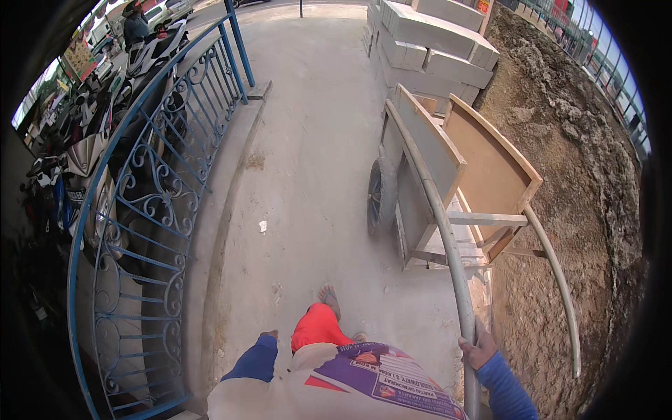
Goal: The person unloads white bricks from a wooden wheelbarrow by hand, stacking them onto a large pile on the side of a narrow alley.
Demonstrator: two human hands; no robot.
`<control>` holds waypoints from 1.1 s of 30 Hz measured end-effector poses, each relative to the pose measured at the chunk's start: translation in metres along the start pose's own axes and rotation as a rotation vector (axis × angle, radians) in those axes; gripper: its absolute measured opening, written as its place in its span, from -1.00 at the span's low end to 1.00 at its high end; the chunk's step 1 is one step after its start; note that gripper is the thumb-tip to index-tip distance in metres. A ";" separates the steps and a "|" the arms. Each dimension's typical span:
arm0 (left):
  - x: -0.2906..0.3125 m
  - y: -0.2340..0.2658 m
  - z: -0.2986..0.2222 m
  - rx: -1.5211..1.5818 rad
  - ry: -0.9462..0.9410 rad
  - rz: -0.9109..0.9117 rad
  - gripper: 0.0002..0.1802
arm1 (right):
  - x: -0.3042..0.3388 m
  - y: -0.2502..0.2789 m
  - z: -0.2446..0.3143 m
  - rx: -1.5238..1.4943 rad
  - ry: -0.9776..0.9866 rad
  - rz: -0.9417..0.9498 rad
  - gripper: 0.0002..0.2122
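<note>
My right hand (pixel 479 349), below a blue sleeve, is wrapped round the near end of a grey metal pipe handle (pixel 442 220). That handle runs along the left side of a two-handled cart (pixel 490 150) with wooden side panels, standing ahead and to my right. A black-tyred wheel (pixel 382 196) shows on the cart's left. The other curved handle (pixel 558 280) is free of any hand. My left hand (pixel 271 334) shows only as a small bit past its blue sleeve, low by my left side; its fingers cannot be made out, and nothing is seen in it.
Pale blocks (pixel 434 45) are stacked beyond the cart. Rough brown earth (pixel 560 161) borders the concrete path (pixel 301 140) on the right. A blue metal railing (pixel 150 203) lines the left, with parked motorcycles (pixel 91 154) behind it. A person (pixel 135 26) stands at the far left.
</note>
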State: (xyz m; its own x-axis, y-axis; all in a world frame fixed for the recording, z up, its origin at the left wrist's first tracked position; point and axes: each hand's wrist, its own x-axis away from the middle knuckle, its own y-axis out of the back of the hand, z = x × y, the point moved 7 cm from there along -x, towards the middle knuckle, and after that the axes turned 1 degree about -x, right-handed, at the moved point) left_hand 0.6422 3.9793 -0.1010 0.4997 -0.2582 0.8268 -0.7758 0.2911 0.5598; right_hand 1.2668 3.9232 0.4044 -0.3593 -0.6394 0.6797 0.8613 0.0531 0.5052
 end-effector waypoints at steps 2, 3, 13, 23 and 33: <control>-0.050 -0.018 -0.040 0.092 -0.024 0.002 -0.28 | -0.026 -0.007 -0.038 0.104 0.165 -0.107 -0.29; 0.003 -0.058 -0.114 0.031 -0.051 0.211 -0.25 | -0.019 -0.004 -0.041 0.185 0.109 -0.218 -0.30; 0.092 -0.090 -0.553 -0.079 -0.992 0.199 -0.46 | -0.017 -0.011 -0.011 0.331 0.052 -0.359 -0.37; 0.061 -0.054 -0.524 -0.226 -0.892 0.221 -0.44 | -0.014 -0.008 -0.011 0.152 0.160 -0.449 -0.34; -0.031 -0.003 -0.375 -0.448 -0.405 0.803 -0.66 | -0.014 -0.003 -0.002 0.120 0.001 -0.444 -0.38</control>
State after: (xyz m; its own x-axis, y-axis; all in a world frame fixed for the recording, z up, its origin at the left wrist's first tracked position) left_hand 0.7736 4.3314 -0.1077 -0.3413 -0.1033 0.9343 -0.5673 0.8151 -0.1171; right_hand 1.2698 3.9300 0.3921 -0.6843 -0.6207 0.3828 0.5761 -0.1383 0.8056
